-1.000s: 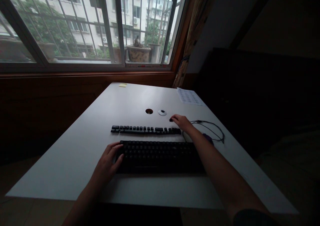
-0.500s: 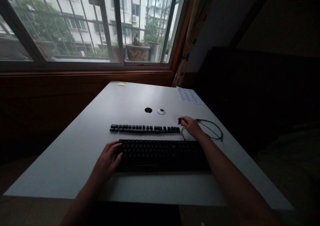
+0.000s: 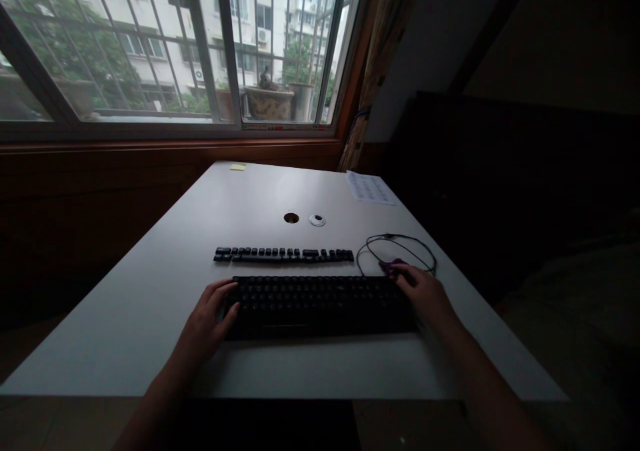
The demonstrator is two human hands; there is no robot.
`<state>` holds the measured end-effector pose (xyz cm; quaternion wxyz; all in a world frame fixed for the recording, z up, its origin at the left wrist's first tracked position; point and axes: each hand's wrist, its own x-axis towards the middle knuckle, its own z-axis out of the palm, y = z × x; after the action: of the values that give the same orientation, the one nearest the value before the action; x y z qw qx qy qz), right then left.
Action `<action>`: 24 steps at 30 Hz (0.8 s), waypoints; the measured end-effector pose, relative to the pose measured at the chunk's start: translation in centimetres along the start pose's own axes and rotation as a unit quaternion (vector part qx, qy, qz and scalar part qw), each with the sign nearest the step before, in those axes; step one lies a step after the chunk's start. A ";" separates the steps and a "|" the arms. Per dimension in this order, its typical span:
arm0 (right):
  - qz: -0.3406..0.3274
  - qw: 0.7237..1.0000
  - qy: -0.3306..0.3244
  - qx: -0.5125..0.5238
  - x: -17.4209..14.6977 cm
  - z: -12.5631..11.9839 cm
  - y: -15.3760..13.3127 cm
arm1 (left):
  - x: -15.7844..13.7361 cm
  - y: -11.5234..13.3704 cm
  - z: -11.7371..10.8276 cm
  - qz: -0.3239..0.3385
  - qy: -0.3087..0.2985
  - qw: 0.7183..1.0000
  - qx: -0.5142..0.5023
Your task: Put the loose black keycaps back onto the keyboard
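Observation:
A black keyboard (image 3: 320, 304) lies across the near part of the white desk (image 3: 280, 371). My left hand (image 3: 207, 318) grips its left end, fingers at the upper corner and thumb at the side. Above the keyboard's right end, my right hand (image 3: 423, 291) has its fingertips closed on a small dark purple object (image 3: 393, 266), whose kind I cannot make out. Just beyond the keyboard, loose black keycaps (image 3: 285, 256) lie lined up in two rows. A thin black cable (image 3: 410, 238) loops on the desk beyond my right hand.
Farther back are a round hole (image 3: 291, 218) in the desk and a white ring-shaped cover (image 3: 317, 220) beside it. A yellow sticky note (image 3: 237, 167) lies at the far left corner, a printed sheet (image 3: 370, 188) at the far right. Behind stands a barred window (image 3: 170, 44).
My right hand has moved from the right end of the keycap rows, where it pinched a small dark piece, right and nearer to the purple object. My left hand stays on the keyboard.

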<state>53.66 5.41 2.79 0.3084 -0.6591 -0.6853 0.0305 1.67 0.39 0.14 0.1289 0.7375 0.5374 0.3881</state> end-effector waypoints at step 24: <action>-0.172 0.970 -0.016 -0.172 -7.4 -0.9 -1.4 | 0.1 -0.3 -0.1 0.018 -0.002 1.000 0.009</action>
<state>52.45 -1.93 1.30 0.1801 -0.5739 -0.7882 -0.1302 1.43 0.56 0.05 0.1168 0.7492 0.5268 0.3840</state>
